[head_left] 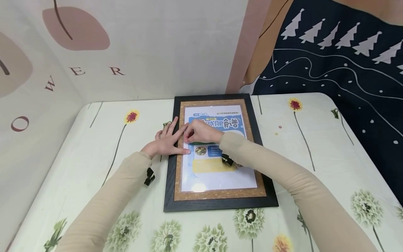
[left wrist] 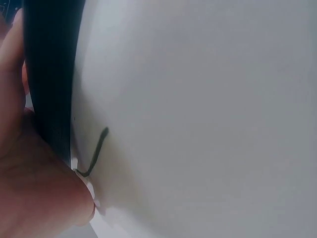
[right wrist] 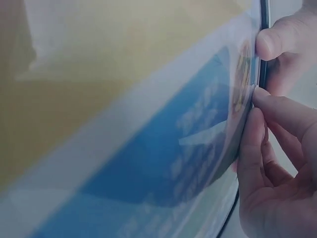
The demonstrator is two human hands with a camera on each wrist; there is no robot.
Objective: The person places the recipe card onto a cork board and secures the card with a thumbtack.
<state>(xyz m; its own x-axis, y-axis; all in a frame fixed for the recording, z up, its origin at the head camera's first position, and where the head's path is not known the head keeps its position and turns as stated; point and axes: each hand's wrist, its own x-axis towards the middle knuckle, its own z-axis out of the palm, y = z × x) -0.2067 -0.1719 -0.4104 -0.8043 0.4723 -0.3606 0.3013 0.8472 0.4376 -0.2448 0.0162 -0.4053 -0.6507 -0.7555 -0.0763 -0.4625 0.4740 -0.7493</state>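
Note:
A black-framed cork board (head_left: 220, 203) lies flat on the table with a glossy printed poster (head_left: 206, 180) over its cork. My right hand (head_left: 201, 131) is on the poster's left edge, thumb and forefinger brought together; in the right wrist view those fingertips (right wrist: 255, 126) pinch a tiny clear pin, mostly hidden, at the sheet's edge. My left hand (head_left: 167, 141) rests across the frame's left side with fingers spread, its thumb touching the poster just below the right fingertips. The left wrist view shows part of that hand (left wrist: 39, 183) against the dark frame edge (left wrist: 52, 74).
A flower-printed cloth (head_left: 138, 206) covers the table around the board. Behind the table hangs a pale printed curtain (head_left: 163, 52), with a dark tree-patterned cloth (head_left: 318, 66) at the right. Small pin-like dots show at the poster's top and bottom edges.

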